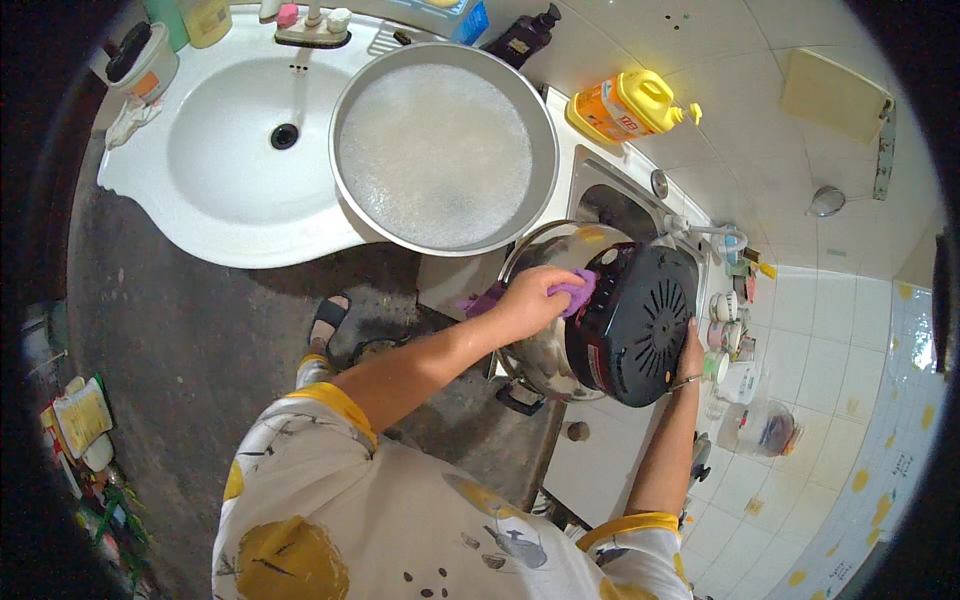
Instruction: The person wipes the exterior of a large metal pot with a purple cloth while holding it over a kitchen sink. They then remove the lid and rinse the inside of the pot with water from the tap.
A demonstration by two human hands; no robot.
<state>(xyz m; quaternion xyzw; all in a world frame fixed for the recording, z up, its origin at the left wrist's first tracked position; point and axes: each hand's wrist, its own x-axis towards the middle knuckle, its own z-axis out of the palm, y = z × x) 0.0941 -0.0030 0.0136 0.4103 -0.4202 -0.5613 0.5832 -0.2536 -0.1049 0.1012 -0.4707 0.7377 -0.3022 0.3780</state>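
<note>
My left hand (534,300) presses a bunched purple cloth (576,292) against the side of a black appliance (645,322), which looks like an induction cooker. Its vented underside, with slots radiating from a round centre, faces up towards me. My right hand (691,354) grips the appliance's far right edge; most of those fingers are hidden behind it. The appliance is tilted over a large stainless steel pot (536,360) with a black side handle (520,396). The pot stands at the metal sink (581,169), which it partly covers.
A wide metal basin (444,247) of foamy water sits across the white washbasin's (217,142) right side. Behind it stand a yellow detergent jug (622,109) and a dark pump bottle (523,37). Cups (724,334) line the wall side; a faucet (709,229) reaches over the sink.
</note>
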